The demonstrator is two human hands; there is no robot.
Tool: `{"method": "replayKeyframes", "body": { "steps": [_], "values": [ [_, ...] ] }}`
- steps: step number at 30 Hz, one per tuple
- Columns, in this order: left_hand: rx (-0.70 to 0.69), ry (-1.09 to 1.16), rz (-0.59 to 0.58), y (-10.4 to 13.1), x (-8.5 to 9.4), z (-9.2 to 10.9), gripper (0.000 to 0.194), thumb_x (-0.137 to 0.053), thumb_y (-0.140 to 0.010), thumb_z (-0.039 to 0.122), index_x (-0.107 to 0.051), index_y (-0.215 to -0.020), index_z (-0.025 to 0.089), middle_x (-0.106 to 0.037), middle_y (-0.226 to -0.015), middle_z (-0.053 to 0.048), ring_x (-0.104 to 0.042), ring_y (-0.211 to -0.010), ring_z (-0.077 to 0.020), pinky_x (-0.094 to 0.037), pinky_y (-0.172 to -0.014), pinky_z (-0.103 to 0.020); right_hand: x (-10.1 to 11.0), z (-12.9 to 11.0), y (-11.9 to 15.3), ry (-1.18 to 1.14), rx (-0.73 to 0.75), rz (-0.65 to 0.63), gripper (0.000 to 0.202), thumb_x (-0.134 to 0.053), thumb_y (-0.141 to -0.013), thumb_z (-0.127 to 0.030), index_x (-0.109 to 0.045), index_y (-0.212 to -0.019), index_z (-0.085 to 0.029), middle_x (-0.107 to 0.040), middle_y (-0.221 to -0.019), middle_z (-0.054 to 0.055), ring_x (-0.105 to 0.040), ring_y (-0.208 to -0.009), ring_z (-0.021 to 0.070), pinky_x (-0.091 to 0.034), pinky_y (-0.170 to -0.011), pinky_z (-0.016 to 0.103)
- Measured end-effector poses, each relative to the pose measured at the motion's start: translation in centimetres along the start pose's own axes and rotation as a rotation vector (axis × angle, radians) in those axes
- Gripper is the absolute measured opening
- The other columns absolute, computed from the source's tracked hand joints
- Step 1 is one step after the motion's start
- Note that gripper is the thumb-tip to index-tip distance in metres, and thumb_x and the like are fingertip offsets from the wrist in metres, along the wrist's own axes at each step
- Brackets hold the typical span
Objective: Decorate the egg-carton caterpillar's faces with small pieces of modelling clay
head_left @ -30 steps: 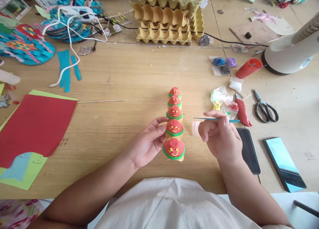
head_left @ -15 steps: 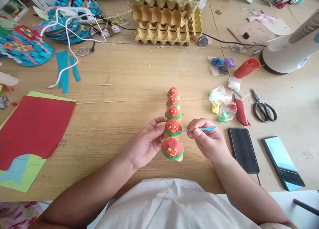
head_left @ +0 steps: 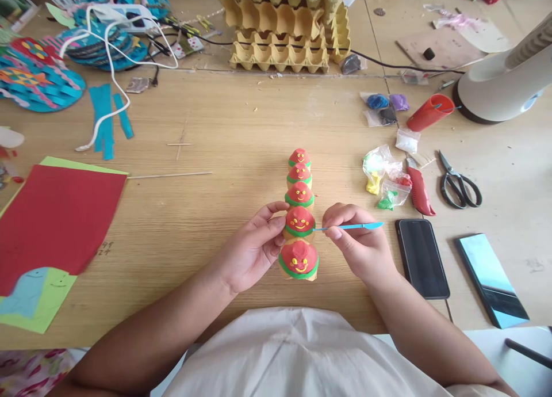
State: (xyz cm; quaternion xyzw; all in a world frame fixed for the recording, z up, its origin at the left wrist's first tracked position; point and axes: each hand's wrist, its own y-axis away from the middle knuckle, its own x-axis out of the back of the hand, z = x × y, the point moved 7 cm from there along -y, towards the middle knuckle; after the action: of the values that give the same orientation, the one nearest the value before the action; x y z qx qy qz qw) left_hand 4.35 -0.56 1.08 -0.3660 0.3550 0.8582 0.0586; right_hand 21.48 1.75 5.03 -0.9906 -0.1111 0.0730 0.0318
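A strip of egg carton [head_left: 301, 259] stretches away from me, its several cups covered in red clay with yellow smiling faces and green clay bands. My left hand [head_left: 254, 244] pinches the strip's left side at the second cup from me, thumb on the red clay. Between the thumb and fingers of my right hand [head_left: 360, 241] is a thin blue clay modelling tool [head_left: 366, 226]. The tool's narrow tip points left and lies at the right edge of that same cup, near the green band; whether it touches is too small to tell.
Bagged clay [head_left: 388, 198], a red cutter [head_left: 418, 187], scissors [head_left: 459, 181] and two phones [head_left: 422, 259] lie to the right. Egg cartons [head_left: 280, 54] stand at the back. Red paper [head_left: 73, 213], a white cord [head_left: 112, 69] and woven blue crafts [head_left: 38, 80] are on the left.
The tool's tip has shifted right, from the red face to the cup's right edge, and its handle sticks out further right. My left hand keeps its hold; the view has tilted slightly.
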Motion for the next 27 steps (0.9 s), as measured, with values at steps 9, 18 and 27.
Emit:
{"method": "replayKeyframes", "body": {
  "steps": [9, 18, 27],
  "values": [
    [0.003, -0.006, 0.008, 0.0, -0.3, 0.0, 0.033, -0.083, -0.084, 0.025, -0.067, -0.113, 0.021, -0.069, -0.089, -0.001, -0.058, -0.065, -0.0066, -0.05, -0.057, -0.015, -0.4, 1.4, 0.1, -0.092, -0.067, 0.022, 0.008, -0.075, -0.093, -0.03, -0.07, -0.088, -0.026, -0.068, -0.088, 0.003, -0.06, -0.083, 0.0184, -0.049, -0.076, 0.035],
    [0.012, -0.006, -0.003, 0.1, -0.2, -0.1, 0.029, -0.082, -0.086, 0.027, -0.068, -0.112, 0.022, -0.07, -0.092, -0.001, -0.059, -0.066, -0.0072, -0.049, -0.058, -0.016, -0.3, 1.4, -0.1, -0.041, -0.099, 0.053, 0.016, -0.076, -0.091, -0.036, -0.068, -0.085, -0.024, -0.066, -0.084, 0.003, -0.057, -0.078, 0.018, -0.047, -0.07, 0.033],
    [0.014, -0.019, 0.024, 0.1, 0.0, -0.1, 0.034, -0.086, -0.081, 0.028, -0.069, -0.111, 0.023, -0.068, -0.092, -0.001, -0.058, -0.067, -0.0077, -0.047, -0.056, -0.016, -0.5, 0.9, -0.1, -0.015, -0.038, 0.022, 0.011, -0.072, -0.094, -0.031, -0.068, -0.087, -0.024, -0.064, -0.084, 0.002, -0.056, -0.078, 0.0171, -0.046, -0.071, 0.032]
  ]
}}
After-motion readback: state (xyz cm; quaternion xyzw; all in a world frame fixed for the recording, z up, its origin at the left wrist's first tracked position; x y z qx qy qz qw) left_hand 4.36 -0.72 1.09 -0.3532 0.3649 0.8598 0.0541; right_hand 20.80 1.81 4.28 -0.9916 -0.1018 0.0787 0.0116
